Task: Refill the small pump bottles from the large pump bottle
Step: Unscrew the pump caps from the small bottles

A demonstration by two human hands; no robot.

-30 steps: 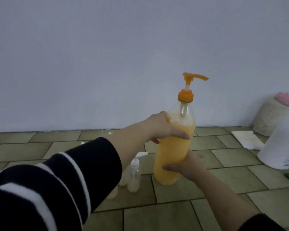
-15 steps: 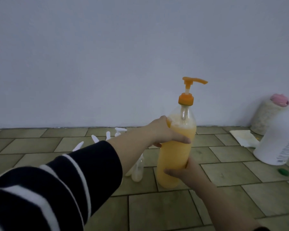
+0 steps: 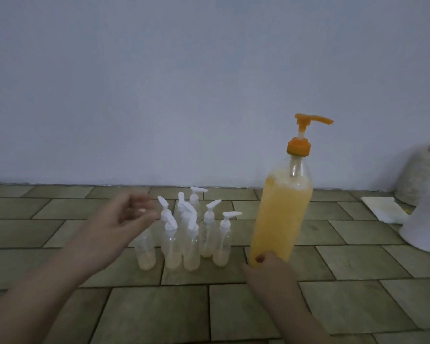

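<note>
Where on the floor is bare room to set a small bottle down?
Bare tiles lie in front of the small pump bottles, and right of the large pump bottle up to the white jug. The cluster itself is crowded.

A plain room in a home, work done at floor level

Olive-brown floor tiles (image 3: 358, 264) meet a bare pale wall (image 3: 184, 83); a white jug (image 3: 425, 227) stands nearby.

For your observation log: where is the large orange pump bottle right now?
In the head view, the large orange pump bottle stands right of centre on the tiled floor, right of the small pump bottles, right hand at its base.
</note>
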